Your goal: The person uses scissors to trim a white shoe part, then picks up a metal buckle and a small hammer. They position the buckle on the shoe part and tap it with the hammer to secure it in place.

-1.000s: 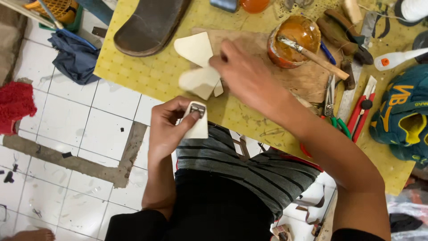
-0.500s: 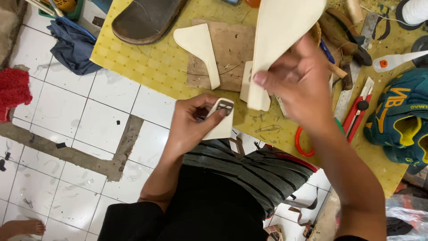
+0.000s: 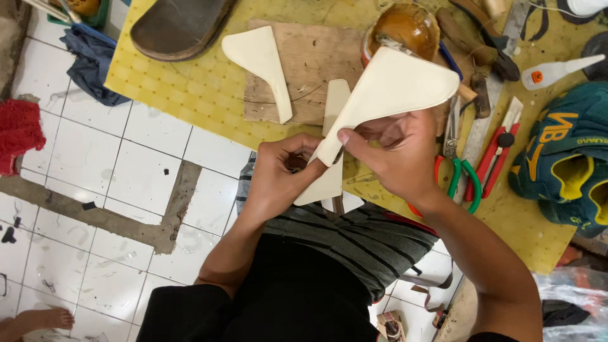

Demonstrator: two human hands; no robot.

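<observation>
At the centre of the frame, the right hand [image 3: 399, 158] pinches a cream leather piece [image 3: 392, 92] by its narrow tail, thumb and fingers pressed together on it; the piece is pale, smooth and matte, flaring to a broad rounded end toward the upper right. The left hand [image 3: 278, 174] curls its fingers around a second cream strip [image 3: 326, 177] just below. A matching cream piece [image 3: 259, 60] lies on the wooden board [image 3: 310, 63], upper centre, on the yellow mat [image 3: 196, 88].

- three cream cut-out pieces [image 3: 392, 88], one more at 11 o'clock [image 3: 259, 60]
- two hands [image 3: 278, 180] at centre
- one glue jar [image 3: 402, 28] at 12 o'clock
- one sandal sole [image 3: 177, 25]
</observation>
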